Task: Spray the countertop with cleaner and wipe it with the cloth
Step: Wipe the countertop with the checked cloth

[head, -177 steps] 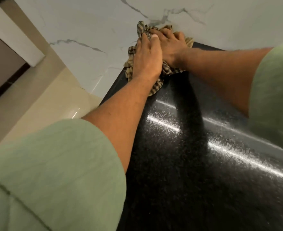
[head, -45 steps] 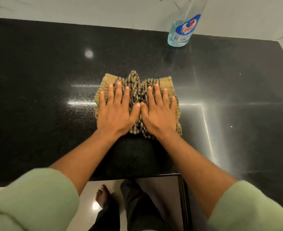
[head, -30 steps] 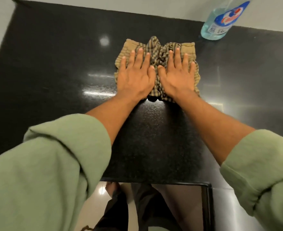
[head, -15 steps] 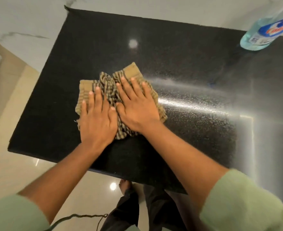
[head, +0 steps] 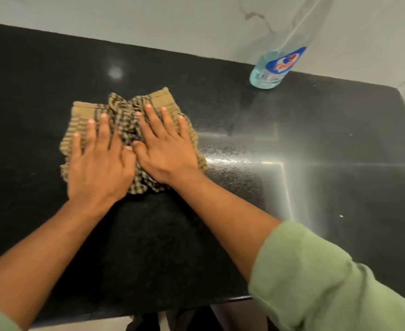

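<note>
Surface: a black speckled stone desk (head: 316,187) against a pale marbled wall (head: 172,25); bright glare streaks lie across its right half.
Cloth: a tan and dark checked cloth (head: 122,115) lies bunched on the desk left of centre, puckered into a ridge down its middle.
Left hand: the left hand (head: 98,163) lies palm-down on the cloth's left part, its fingers (head: 104,130) stretched out flat and slightly spread, gripping nothing.
Right hand: the right hand (head: 165,151) lies palm-down on the cloth's right part, fingers (head: 153,120) likewise flat and splayed, pressing rather than clutching; the two thumbs touch over the ridge.
Sleeves: a light green sleeve (head: 328,283) covers the right arm above the bare forearm.
Cleaner: a clear spray bottle (head: 277,68) of blue liquid stands at the desk's back edge by the wall, well apart from the cloth and to its right; its top runs out of view.
</note>
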Demonstrator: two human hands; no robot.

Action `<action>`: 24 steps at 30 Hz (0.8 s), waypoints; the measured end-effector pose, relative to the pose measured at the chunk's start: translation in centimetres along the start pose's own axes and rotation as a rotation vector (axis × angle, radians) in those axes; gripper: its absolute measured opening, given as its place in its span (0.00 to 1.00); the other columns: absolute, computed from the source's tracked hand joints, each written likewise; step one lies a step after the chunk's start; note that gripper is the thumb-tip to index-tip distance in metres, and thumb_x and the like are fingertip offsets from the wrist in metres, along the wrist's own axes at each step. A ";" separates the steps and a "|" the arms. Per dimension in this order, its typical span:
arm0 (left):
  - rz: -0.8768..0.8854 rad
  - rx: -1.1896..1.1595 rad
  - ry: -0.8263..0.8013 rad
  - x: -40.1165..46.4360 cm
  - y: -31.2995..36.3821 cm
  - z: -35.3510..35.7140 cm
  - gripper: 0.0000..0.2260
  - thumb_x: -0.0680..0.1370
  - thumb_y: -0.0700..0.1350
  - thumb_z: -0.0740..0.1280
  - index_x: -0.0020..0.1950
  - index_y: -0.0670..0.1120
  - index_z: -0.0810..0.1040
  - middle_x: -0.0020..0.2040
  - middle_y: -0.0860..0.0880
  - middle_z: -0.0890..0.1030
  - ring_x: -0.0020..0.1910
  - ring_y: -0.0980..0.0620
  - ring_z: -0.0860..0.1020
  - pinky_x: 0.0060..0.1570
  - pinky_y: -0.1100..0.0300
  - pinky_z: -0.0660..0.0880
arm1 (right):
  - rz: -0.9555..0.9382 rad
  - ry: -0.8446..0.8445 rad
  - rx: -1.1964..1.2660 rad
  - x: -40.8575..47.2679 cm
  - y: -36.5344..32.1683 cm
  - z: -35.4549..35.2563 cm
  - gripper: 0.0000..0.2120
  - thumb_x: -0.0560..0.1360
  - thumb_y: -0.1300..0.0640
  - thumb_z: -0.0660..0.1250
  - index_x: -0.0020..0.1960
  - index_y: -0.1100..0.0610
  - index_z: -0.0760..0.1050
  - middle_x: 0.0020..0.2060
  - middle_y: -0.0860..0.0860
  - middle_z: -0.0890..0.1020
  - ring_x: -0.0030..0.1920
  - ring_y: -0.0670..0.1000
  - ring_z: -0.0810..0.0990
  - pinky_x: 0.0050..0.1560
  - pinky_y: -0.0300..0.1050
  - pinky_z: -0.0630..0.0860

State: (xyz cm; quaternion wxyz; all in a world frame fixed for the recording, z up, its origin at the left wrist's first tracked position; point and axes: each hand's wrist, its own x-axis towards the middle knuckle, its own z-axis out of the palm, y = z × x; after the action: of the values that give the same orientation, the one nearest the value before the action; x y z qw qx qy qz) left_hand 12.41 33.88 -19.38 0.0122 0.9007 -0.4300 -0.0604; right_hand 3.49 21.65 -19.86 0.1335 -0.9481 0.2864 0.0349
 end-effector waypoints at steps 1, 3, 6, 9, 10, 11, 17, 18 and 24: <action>-0.001 -0.003 0.016 1.0 -0.2 -0.1 0.33 0.81 0.55 0.41 0.81 0.39 0.59 0.84 0.42 0.52 0.83 0.41 0.52 0.80 0.38 0.50 | 0.012 0.008 0.004 0.9 -0.1 -0.1 0.31 0.83 0.40 0.47 0.83 0.49 0.48 0.83 0.48 0.46 0.83 0.54 0.42 0.79 0.63 0.40; -0.005 -0.003 0.032 2.3 -0.6 -0.2 0.33 0.81 0.55 0.41 0.81 0.40 0.60 0.84 0.41 0.53 0.82 0.40 0.53 0.79 0.38 0.51 | 0.022 0.015 0.009 2.4 -0.3 -0.3 0.32 0.83 0.40 0.47 0.83 0.49 0.48 0.83 0.49 0.47 0.83 0.54 0.43 0.79 0.63 0.39; -0.024 -0.030 0.059 2.9 -0.8 -0.1 0.32 0.81 0.55 0.41 0.81 0.40 0.60 0.84 0.41 0.54 0.82 0.40 0.54 0.79 0.38 0.51 | 0.019 0.023 0.009 3.5 -0.4 -0.4 0.32 0.83 0.40 0.47 0.83 0.49 0.47 0.83 0.49 0.47 0.82 0.55 0.43 0.79 0.63 0.38; -0.026 -0.033 0.078 2.8 -0.8 -0.1 0.32 0.81 0.54 0.42 0.81 0.39 0.60 0.84 0.41 0.54 0.82 0.39 0.54 0.79 0.38 0.51 | 0.012 0.021 0.011 3.6 -0.3 -0.4 0.32 0.83 0.39 0.47 0.83 0.49 0.47 0.83 0.49 0.46 0.82 0.55 0.42 0.79 0.63 0.37; -0.027 -0.033 0.085 2.8 -0.8 0.0 0.32 0.82 0.54 0.42 0.81 0.39 0.60 0.84 0.41 0.54 0.82 0.39 0.54 0.79 0.38 0.51 | 0.010 0.016 0.007 3.6 -0.4 -0.4 0.32 0.83 0.39 0.47 0.83 0.49 0.47 0.83 0.49 0.46 0.82 0.55 0.42 0.79 0.63 0.37; -0.027 -0.034 0.089 2.8 -0.8 0.0 0.32 0.81 0.54 0.42 0.81 0.39 0.61 0.84 0.41 0.55 0.82 0.39 0.54 0.79 0.38 0.51 | 0.011 0.013 0.000 3.6 -0.4 -0.4 0.32 0.83 0.39 0.46 0.83 0.49 0.46 0.83 0.49 0.45 0.82 0.55 0.42 0.79 0.63 0.37; -0.040 -0.054 0.094 3.1 -1.0 0.5 0.31 0.81 0.54 0.43 0.82 0.41 0.59 0.84 0.42 0.54 0.82 0.40 0.53 0.79 0.39 0.49 | 0.016 0.000 -0.016 3.6 -0.5 -0.4 0.32 0.83 0.39 0.46 0.83 0.49 0.46 0.83 0.49 0.44 0.82 0.55 0.41 0.79 0.63 0.36; -0.042 -0.057 0.096 3.1 -1.0 0.6 0.32 0.81 0.54 0.43 0.81 0.40 0.59 0.84 0.42 0.54 0.82 0.40 0.53 0.79 0.39 0.49 | 0.016 0.003 -0.013 3.6 -0.5 -0.4 0.32 0.83 0.39 0.46 0.83 0.49 0.46 0.83 0.49 0.45 0.82 0.55 0.41 0.79 0.63 0.36; -0.029 -0.024 0.098 3.4 -1.2 0.7 0.29 0.83 0.53 0.45 0.81 0.41 0.58 0.84 0.42 0.54 0.82 0.40 0.53 0.79 0.39 0.50 | 0.020 0.008 -0.009 3.8 -0.4 -0.3 0.32 0.83 0.39 0.46 0.83 0.48 0.46 0.83 0.49 0.45 0.82 0.55 0.41 0.79 0.63 0.35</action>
State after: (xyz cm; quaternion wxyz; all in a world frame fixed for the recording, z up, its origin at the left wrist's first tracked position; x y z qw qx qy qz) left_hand 15.39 32.03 -20.49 0.0435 0.9084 -0.4152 -0.0214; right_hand 6.86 19.88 -19.98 0.1278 -0.9459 0.2962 0.0340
